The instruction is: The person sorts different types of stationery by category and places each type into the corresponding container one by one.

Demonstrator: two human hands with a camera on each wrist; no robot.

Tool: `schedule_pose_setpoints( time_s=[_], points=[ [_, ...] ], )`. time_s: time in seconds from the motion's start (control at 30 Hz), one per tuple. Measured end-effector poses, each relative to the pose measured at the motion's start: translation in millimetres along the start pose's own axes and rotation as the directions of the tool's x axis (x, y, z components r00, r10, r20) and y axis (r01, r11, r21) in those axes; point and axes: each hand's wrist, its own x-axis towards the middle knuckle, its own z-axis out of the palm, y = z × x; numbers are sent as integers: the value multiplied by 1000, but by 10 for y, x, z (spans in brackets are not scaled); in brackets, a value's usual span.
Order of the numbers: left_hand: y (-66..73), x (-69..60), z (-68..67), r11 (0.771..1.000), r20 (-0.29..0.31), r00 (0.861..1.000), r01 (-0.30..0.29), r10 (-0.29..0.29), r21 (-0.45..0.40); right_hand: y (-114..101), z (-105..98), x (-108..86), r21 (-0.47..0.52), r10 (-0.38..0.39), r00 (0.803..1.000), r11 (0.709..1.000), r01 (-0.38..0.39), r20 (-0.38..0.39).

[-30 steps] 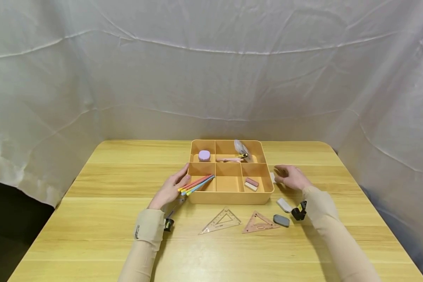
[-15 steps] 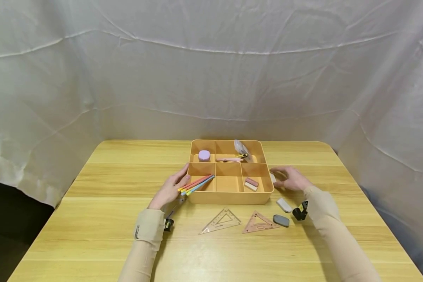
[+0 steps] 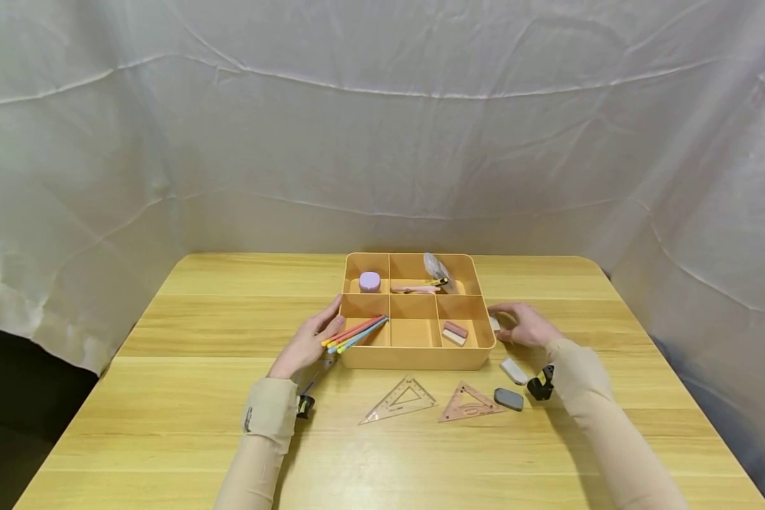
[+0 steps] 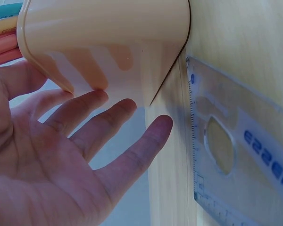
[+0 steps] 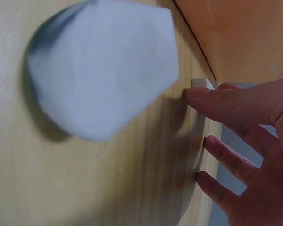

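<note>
Left hand (image 3: pixel 306 347), fingers spread, touches the box (image 3: pixel 414 358) at 9 o'clock; right hand (image 3: pixel 528 326) pinches a white eraser (image 3: pixel 494 324) outside at 3 o'clock. Filling seems partly done (2 triangles (image 3: pixel 383 407) lie out toward 6).

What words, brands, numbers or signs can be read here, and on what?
Clear ruler, left wrist view: blue lettering, mirrored and cut off by the frame edge; roughly "NESSE", letters uncertain. Scale ticks show; numbers too small to read.
Coloured pens: dark print, too small and blurred.
Clear set square: print too small.
Pink set square: print too small.
Left sleeve: dark mark, unreadable.
</note>
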Motion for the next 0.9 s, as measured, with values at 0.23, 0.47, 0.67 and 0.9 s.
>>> schedule_pose_setpoints(
  time_s=[0.23, 0.47, 0.67, 0.9],
  points=[
    [2, -3, -2, 1000, -1, 1000, 2, -2, 6, -12, 33, 9, -34, -24, 999, 999, 22, -49],
    [2, -6, 1, 1000, 3, 1000, 3, -3, 5, 3, 38, -18, -5, -58, 995, 998, 57, -87],
    [1, 0, 4, 1000, -2, 1000, 5, -5, 7, -29, -6, -103, 61, -48, 985, 996, 58, -165],
    [3, -9, 1, 1000, -3, 1000, 7, -7, 11, -93, -86, -168, 120, -29, 971, 991, 59, -238]
  ],
)
